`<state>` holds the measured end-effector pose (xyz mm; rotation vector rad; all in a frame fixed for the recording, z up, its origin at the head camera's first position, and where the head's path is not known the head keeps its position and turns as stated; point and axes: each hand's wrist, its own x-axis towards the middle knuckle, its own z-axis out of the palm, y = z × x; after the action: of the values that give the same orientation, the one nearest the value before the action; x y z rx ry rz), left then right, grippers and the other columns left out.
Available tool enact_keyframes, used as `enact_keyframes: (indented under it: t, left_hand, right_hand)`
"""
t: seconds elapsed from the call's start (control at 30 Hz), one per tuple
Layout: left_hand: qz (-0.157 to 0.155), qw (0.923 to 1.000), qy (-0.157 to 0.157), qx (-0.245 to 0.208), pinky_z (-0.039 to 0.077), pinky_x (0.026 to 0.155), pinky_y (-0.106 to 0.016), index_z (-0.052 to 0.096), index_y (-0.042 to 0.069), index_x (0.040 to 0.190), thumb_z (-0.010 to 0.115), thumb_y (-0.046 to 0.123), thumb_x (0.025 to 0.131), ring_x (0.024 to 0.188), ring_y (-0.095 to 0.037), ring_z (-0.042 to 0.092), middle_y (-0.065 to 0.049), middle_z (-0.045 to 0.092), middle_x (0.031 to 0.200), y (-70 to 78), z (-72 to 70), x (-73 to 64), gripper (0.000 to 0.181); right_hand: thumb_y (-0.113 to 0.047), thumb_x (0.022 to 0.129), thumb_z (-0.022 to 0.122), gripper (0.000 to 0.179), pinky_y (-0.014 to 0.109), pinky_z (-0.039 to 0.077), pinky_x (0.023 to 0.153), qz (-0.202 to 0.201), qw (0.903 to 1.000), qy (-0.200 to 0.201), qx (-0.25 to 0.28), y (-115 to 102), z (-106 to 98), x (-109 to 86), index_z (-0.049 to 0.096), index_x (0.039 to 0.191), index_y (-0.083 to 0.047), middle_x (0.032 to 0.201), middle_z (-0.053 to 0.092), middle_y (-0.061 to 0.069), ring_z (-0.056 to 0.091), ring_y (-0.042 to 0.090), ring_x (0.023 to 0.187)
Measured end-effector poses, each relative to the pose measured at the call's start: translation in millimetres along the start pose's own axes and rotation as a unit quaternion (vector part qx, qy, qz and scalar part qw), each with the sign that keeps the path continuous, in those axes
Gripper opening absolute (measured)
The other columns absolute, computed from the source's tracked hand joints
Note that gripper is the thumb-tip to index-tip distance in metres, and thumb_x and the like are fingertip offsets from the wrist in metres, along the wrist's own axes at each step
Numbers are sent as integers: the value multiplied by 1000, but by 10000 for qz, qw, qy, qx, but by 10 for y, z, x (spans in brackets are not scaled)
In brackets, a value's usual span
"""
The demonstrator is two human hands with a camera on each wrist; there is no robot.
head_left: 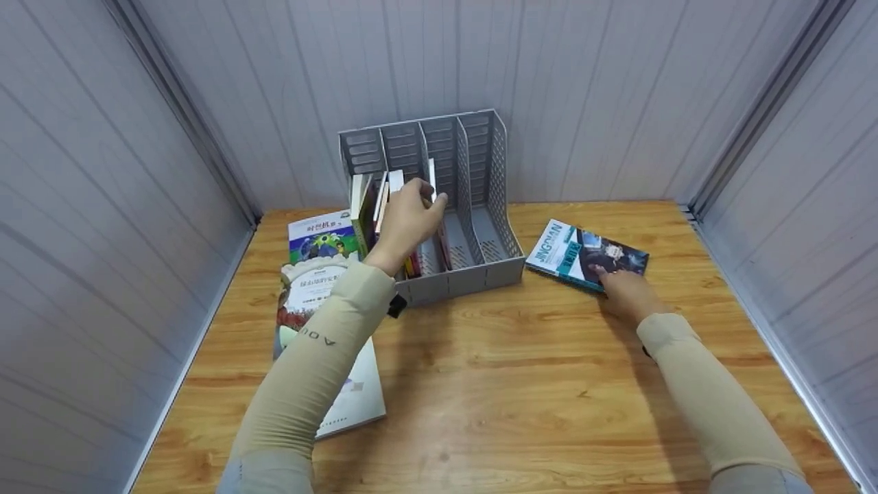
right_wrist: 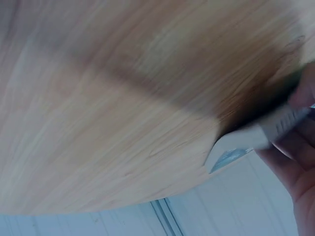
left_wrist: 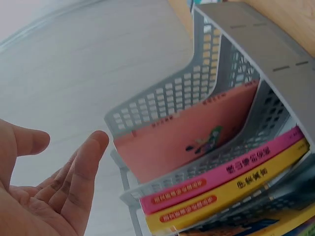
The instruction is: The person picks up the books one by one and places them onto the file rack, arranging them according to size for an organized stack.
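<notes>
A grey file rack (head_left: 483, 274) with side-by-side compartments stands against the back wall. Above its left-middle part is my left hand (head_left: 410, 223), thumb and fingers apart and holding nothing in the left wrist view. Close to that hand, a thin pink-covered book (left_wrist: 197, 142) leans in one compartment; pink and yellow book spines (left_wrist: 231, 184) stand in the neighbouring one. To the right of the rack, my right hand (head_left: 627, 295) pinches the near edge of a blue-and-white book (head_left: 559, 250), thumb on top. The right wrist view shows fingers beneath the book's blurred edge (right_wrist: 241, 140).
Left of the rack lie several books: a blue-and-green one (head_left: 319, 233), one with a white label (head_left: 309, 291), and a pale one (head_left: 367, 401) nearer me. More books (head_left: 360, 206) stand in the rack's leftmost compartment. Panel walls (head_left: 583, 103) enclose the wooden table (head_left: 507, 391).
</notes>
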<state>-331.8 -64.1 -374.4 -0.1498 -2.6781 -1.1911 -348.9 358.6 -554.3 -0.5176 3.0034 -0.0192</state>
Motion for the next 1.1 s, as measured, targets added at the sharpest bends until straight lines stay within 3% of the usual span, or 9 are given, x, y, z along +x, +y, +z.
enact_keyframes:
  t: [0.17,0.4,0.53,0.6,0.7,0.8,0.93,1.1]
  left_hand:
    - [280,9995,-116,64,48,64,-33,71,3,124,63,35,110,68,-17,60,-5,71,85,15,89,-119,36]
    - [370,9976,-581,14,54,70,-35,71,1,125,64,32,110,67,-15,61,-4,71,83,-55,261,-258,35]
    - [326,9962,-797,-153,56,71,-37,71,0,124,65,33,109,71,-17,63,-7,72,87,-101,365,-307,36]
    - [311,9950,-909,-259,55,69,-35,71,0,123,65,33,109,72,-16,64,-8,74,89,-118,416,-330,36]
    - [271,9930,-1063,-429,53,64,-31,72,1,121,64,31,110,72,-16,66,-9,77,92,-140,488,-360,33]
    - [220,9900,-1191,-716,57,63,-30,73,1,119,64,29,109,73,-22,74,-11,78,94,-158,551,-373,31]
    - [1,9795,-1496,-1351,64,64,-36,71,2,118,63,29,110,76,-31,80,-13,77,92,-185,641,-389,30]
    - [-694,9488,-1922,-2410,68,71,-45,68,0,121,58,32,112,76,-29,80,-12,77,97,-195,742,-398,35]
  right_hand:
    - [1,97,69,54,65,58,99,197,9987,447,-114,-6,9,-33,57,150,8,127,72,35,71,52,114]
    - [2,98,68,62,68,52,108,343,9975,616,9,-11,13,-81,53,157,0,146,62,35,62,56,129]
    - [4,94,72,64,68,55,103,304,9958,792,336,-44,-64,-130,51,155,5,147,58,39,65,58,122]
    - [7,93,73,63,66,59,94,224,9926,1116,419,-55,-100,-166,53,153,7,138,65,38,71,55,107]
    - [13,89,73,55,61,62,74,-46,9804,1933,386,-59,-125,-219,60,142,9,110,74,33,73,49,80]
    - [17,87,69,46,56,59,57,-318,9628,2663,333,-74,-142,-258,64,132,10,85,72,29,66,42,59]
    - [17,90,65,38,55,57,52,-579,9418,3285,430,-140,-182,-289,65,127,11,88,72,30,66,43,58]
    - [12,98,64,29,58,59,55,-627,9166,3896,641,-247,-241,-321,66,127,12,99,74,33,73,49,72]
